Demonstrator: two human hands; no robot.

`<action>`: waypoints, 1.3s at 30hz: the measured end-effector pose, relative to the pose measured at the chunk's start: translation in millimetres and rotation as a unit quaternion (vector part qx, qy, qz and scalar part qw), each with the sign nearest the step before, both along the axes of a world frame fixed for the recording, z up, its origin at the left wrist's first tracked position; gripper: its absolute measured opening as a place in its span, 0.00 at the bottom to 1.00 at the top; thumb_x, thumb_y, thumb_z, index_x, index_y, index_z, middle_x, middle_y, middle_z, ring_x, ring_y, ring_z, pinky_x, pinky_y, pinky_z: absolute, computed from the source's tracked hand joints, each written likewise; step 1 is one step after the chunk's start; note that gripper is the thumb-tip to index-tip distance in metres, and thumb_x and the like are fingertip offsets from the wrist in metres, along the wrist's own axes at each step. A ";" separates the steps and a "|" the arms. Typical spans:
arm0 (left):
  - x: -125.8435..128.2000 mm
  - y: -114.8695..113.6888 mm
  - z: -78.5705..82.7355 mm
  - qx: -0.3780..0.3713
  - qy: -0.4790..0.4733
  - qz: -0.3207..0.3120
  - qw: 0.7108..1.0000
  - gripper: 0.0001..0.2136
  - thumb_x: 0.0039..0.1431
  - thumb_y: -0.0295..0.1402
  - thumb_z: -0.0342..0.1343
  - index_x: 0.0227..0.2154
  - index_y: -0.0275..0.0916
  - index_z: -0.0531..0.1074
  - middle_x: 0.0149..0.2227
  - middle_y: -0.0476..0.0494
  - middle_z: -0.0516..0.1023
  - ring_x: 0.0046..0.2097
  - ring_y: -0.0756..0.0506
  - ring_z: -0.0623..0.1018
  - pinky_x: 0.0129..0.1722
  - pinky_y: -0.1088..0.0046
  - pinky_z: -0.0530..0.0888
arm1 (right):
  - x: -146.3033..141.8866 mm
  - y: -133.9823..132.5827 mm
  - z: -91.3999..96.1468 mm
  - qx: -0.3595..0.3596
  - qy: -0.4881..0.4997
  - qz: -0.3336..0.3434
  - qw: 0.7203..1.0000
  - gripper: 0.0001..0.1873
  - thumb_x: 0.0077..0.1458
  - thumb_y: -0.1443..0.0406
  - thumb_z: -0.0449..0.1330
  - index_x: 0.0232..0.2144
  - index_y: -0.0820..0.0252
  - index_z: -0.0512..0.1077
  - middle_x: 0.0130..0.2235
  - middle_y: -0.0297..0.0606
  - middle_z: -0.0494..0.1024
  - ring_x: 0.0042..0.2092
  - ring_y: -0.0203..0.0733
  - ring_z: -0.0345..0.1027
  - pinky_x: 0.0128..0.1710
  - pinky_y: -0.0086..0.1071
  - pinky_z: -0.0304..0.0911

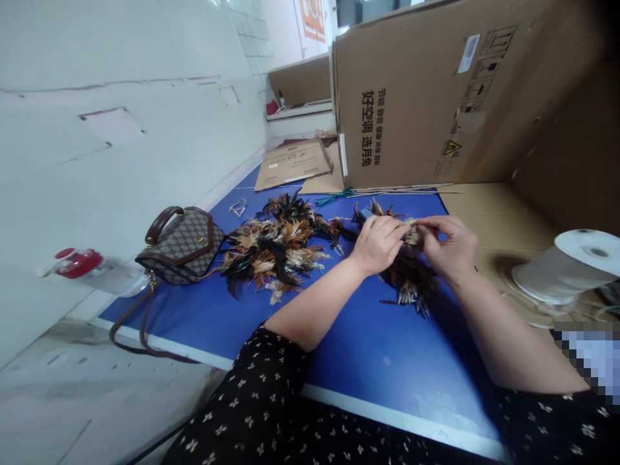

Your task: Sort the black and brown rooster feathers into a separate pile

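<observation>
- Holding a feather bundle [411, 281] just above or on the blue worktop [353, 342], can't tell which, right in front of the big cardboard box [411, 110].
- Gripping it from one side with the left hand [380, 245], with bent fingers mostly closed.
- Pinching the pale upper feathers with the right hand [453, 248], with thumb and index nearly together; can't really tell how tight, tbh.
- Also seeing a bigger feather pile [278, 242] over to the left.
- Spotting a patterned handbag [181, 248] just beside that pile, a red-capped bottle [113, 276] next to the bag, and a spool [547, 274] off to the right.
</observation>
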State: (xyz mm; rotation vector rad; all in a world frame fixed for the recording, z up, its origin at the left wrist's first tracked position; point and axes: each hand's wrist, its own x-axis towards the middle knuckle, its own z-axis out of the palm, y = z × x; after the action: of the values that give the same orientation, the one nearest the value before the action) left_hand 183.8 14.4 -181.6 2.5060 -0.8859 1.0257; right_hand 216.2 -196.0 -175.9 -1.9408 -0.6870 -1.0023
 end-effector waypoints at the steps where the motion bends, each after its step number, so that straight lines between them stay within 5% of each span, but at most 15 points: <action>1: 0.2 0.8 -0.3 -0.001 0.002 0.002 1.000 0.19 0.78 0.38 0.53 0.63 0.37 0.79 0.61 0.33 0.84 0.65 0.37 0.79 0.71 0.48 0.70 | -1.4 0.4 3.0 0.010 0.013 -0.004 1.000 0.08 0.68 0.65 0.64 0.41 0.54 0.85 0.42 0.42 0.87 0.44 0.51 0.82 0.51 0.46 0.78; 7: 1.5 2.7 1.0 -0.037 0.055 -0.008 0.998 0.22 0.75 0.40 0.59 0.64 0.33 0.76 0.60 0.29 0.83 0.65 0.34 0.79 0.74 0.44 0.67 | -13.0 3.5 22.8 0.090 0.141 0.021 0.986 0.09 0.66 0.59 0.68 0.45 0.54 0.86 0.45 0.40 0.88 0.46 0.51 0.84 0.55 0.44 0.80; 11: 6.1 -3.6 1.1 -0.225 0.141 -0.010 0.964 0.19 0.72 0.44 0.64 0.54 0.34 0.81 0.52 0.31 0.86 0.56 0.36 0.82 0.64 0.52 0.76 | -21.1 7.2 34.5 0.142 0.092 0.022 0.985 0.15 0.72 0.55 0.65 0.53 0.53 0.84 0.52 0.42 0.86 0.53 0.53 0.82 0.61 0.50 0.78; 13: 6.6 -8.5 4.7 -0.368 0.198 -0.041 0.908 0.18 0.70 0.47 0.66 0.49 0.36 0.83 0.49 0.34 0.86 0.52 0.40 0.83 0.61 0.58 0.78 | -24.1 7.5 39.3 0.155 0.043 -0.013 0.987 0.14 0.72 0.55 0.64 0.52 0.53 0.84 0.52 0.43 0.85 0.54 0.54 0.81 0.62 0.52 0.77; 15: 4.8 -13.2 10.7 -0.492 0.274 -0.094 0.821 0.21 0.66 0.51 0.69 0.48 0.37 0.83 0.48 0.38 0.87 0.48 0.44 0.84 0.57 0.64 0.78 | -26.7 7.5 42.0 0.140 0.019 -0.032 0.989 0.11 0.72 0.54 0.65 0.46 0.52 0.83 0.47 0.44 0.85 0.51 0.55 0.80 0.60 0.54 0.77; 19: -2.0 -19.3 21.8 -0.635 0.380 -0.179 0.648 0.31 0.54 0.57 0.77 0.48 0.36 0.83 0.46 0.41 0.88 0.45 0.47 0.84 0.55 0.67 0.79 | -29.0 7.2 40.2 0.125 -0.053 -0.110 0.985 0.13 0.71 0.52 0.64 0.41 0.51 0.81 0.48 0.47 0.82 0.55 0.62 0.76 0.64 0.63 0.69; 22: -5.4 -21.7 25.9 -0.665 0.401 -0.210 0.594 0.31 0.50 0.55 0.80 0.47 0.35 0.83 0.46 0.41 0.88 0.47 0.47 0.85 0.59 0.66 0.77 | -26.8 5.1 35.6 0.116 -0.070 -0.162 0.977 0.15 0.72 0.50 0.64 0.40 0.52 0.81 0.50 0.48 0.79 0.57 0.62 0.74 0.65 0.66 0.65; 27: -11.6 -24.9 31.6 -0.666 0.413 -0.206 0.587 0.31 0.47 0.54 0.82 0.45 0.35 0.84 0.44 0.40 0.89 0.51 0.42 0.87 0.61 0.62 0.77 | -24.3 6.6 28.5 0.082 -0.047 -0.164 0.982 0.22 0.73 0.47 0.65 0.32 0.52 0.82 0.47 0.44 0.78 0.55 0.59 0.73 0.64 0.64 0.65; 31: -17.8 -26.5 34.0 -0.640 0.438 -0.228 0.589 0.32 0.45 0.51 0.83 0.47 0.36 0.84 0.45 0.41 0.89 0.52 0.41 0.86 0.62 0.61 0.77 | -24.7 13.2 25.4 0.062 0.005 -0.106 0.992 0.18 0.72 0.46 0.68 0.37 0.49 0.84 0.53 0.43 0.81 0.59 0.60 0.73 0.68 0.63 0.63; 35: -18.6 -26.5 30.2 -0.607 0.446 -0.233 0.615 0.33 0.41 0.47 0.85 0.48 0.36 0.84 0.47 0.43 0.88 0.48 0.45 0.84 0.60 0.64 0.76 | -19.1 14.6 22.5 0.123 0.047 -0.024 0.991 0.10 0.68 0.53 0.72 0.40 0.50 0.82 0.58 0.43 0.80 0.63 0.58 0.75 0.70 0.60 0.66; 39: -13.4 -26.6 25.2 -0.597 0.435 -0.219 0.637 0.30 0.45 0.48 0.83 0.47 0.35 0.84 0.46 0.42 0.88 0.46 0.46 0.83 0.59 0.64 0.77 | -13.0 14.7 19.8 0.196 0.058 -0.002 0.979 0.13 0.66 0.53 0.71 0.36 0.53 0.79 0.52 0.46 0.83 0.61 0.59 0.77 0.68 0.59 0.70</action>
State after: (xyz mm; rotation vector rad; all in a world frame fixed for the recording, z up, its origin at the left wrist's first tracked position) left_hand 170.4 -12.3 -156.4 1.1798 -0.2347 0.0010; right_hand 203.1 -181.3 -156.1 -1.6397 -0.3841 -0.9375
